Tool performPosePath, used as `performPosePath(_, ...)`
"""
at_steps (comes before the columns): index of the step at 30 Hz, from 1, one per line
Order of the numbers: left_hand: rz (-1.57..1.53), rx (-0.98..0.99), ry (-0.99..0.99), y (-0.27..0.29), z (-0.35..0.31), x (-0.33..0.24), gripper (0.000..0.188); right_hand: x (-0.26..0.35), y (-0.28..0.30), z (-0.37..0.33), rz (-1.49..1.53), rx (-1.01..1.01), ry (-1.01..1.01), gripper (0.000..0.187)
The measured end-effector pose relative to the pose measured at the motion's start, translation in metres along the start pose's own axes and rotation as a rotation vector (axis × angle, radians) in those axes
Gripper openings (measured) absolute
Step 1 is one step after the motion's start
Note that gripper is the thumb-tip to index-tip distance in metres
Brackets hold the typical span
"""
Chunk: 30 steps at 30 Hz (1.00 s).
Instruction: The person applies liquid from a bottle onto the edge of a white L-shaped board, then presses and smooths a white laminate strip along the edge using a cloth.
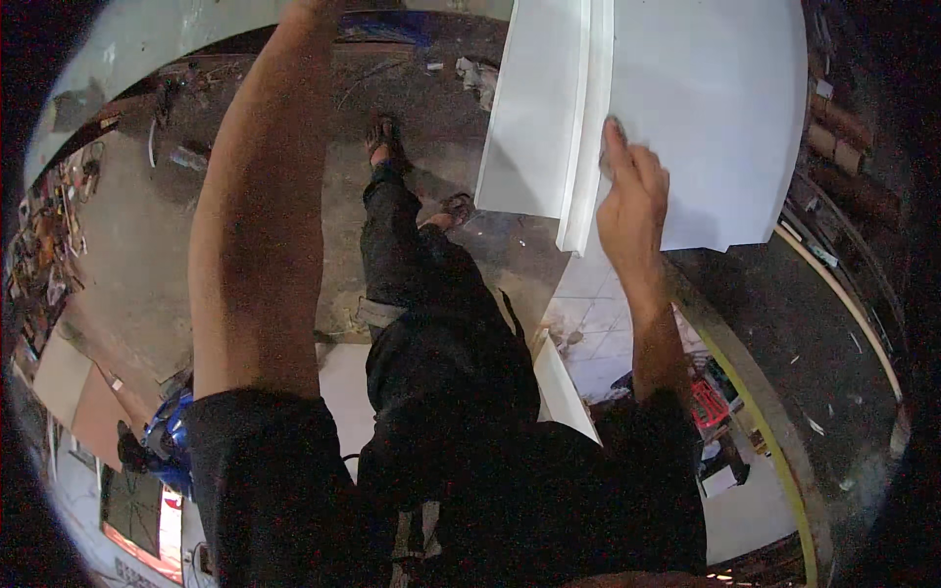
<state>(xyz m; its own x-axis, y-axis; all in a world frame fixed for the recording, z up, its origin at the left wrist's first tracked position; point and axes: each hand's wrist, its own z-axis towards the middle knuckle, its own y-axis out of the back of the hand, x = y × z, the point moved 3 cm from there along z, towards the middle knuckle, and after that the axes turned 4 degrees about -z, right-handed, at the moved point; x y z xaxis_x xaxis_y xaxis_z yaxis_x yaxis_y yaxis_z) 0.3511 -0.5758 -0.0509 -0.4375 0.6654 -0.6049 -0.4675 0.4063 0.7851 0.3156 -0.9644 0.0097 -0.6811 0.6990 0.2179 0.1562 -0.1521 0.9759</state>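
At the upper right of the frame we had the white panel [716, 108], its raised rib [594, 108] running lengthwise just beside our right hand [635, 191]. That hand's index finger was stretched out over the panel, the others partly curled, perhaps to steady or feel the surface; whether it gripped anything we could not tell. Our left forearm [260, 216] ran out at the top edge, leaving the left hand's state unknown.

Left hand hidden beyond top edge, white panel [716, 108] cropped there, far-left clutter [47, 265] blurred
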Motion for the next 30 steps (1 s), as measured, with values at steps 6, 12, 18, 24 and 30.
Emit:
performPosePath(6,0.008,-0.09,-0.09,-0.002,-0.001,0.001,0.049,-0.003,0.002,0.037,-0.043,-0.073,0.024,0.059)
performPosePath(12,0.032,-0.017,-0.022,-0.002,0.003,0.003,0.048,-0.003,0.0,0.004,-0.04,0.013,0.004,0.058)
performPosePath(18,0.036,-0.027,-0.031,-0.006,0.0,0.004,0.049,-0.002,-0.003,0.04,-0.094,0.0,-0.009,0.06)
performPosePath(24,-0.032,-0.044,-0.049,-0.002,-0.006,0.001,0.047,-0.002,-0.004,0.007,-0.056,0.034,0.014,0.059)
performPosePath(30,-0.005,-0.016,-0.009,-0.003,0.008,-0.012,0.045,-0.012,0.004,0.057,-0.079,0.016,0.004,0.061)
